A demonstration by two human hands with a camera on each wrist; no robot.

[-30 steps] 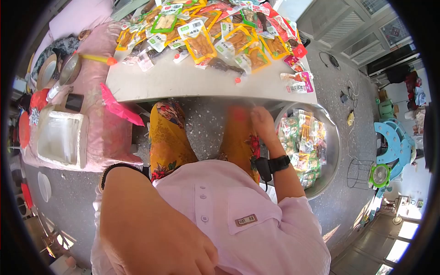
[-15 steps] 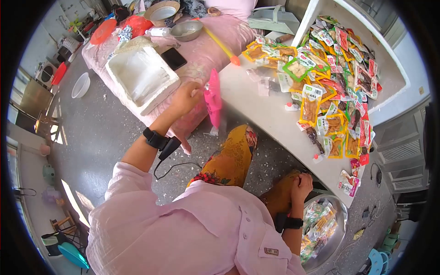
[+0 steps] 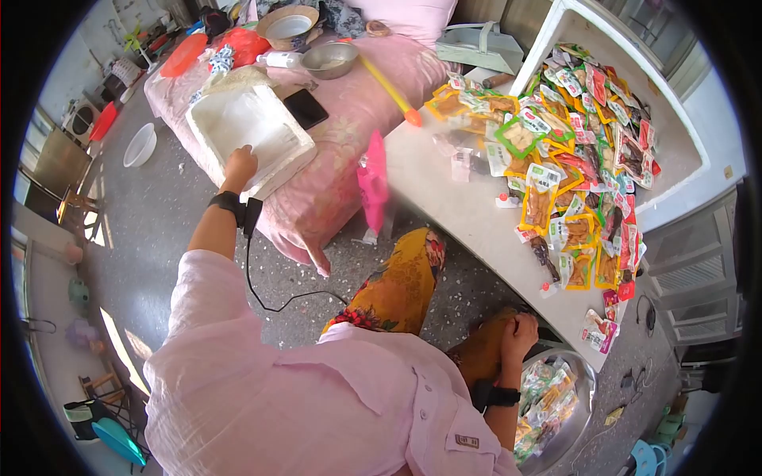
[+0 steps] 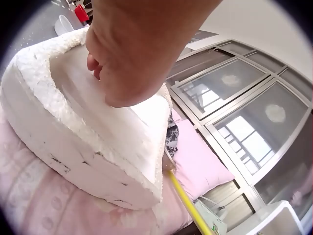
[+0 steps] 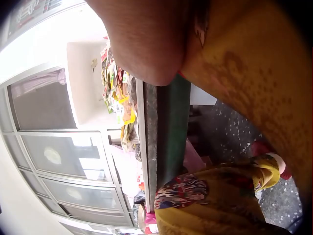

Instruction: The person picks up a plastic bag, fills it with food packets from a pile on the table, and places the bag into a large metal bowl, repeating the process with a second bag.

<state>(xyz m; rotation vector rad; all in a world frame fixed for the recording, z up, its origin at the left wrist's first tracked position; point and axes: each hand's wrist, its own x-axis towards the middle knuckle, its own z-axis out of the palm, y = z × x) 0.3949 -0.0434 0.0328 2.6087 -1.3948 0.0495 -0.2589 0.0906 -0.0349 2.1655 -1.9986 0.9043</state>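
In the head view my left hand (image 3: 240, 166) is over the near side of the white foam box (image 3: 298, 164), its fingers bent inward with nothing seen in them. The left wrist view shows that hand (image 4: 129, 54) above the hollow of the box (image 4: 78, 142); whether it touches the rim is unclear. My right hand (image 3: 518, 337) rests loosely curled on the knee in patterned yellow trousers (image 3: 484, 349), beside the table edge. The right wrist view shows this hand (image 5: 146, 39) against the cloth, its fingers hidden.
Many food packets (image 3: 578, 230) lie heaped on the table (image 3: 444, 186). A metal basin (image 3: 589, 397) of packets stands beside the right leg. A pink bag (image 3: 371, 182) hangs at the table corner. The bed (image 3: 349, 143) holds a phone (image 3: 305, 109), a bowl (image 3: 329, 60) and a yellow stick (image 3: 389, 89).
The view has swung toward the bed. My left hand has left the pink bag's side and moved left to the foam box. My right hand stays on the knee.
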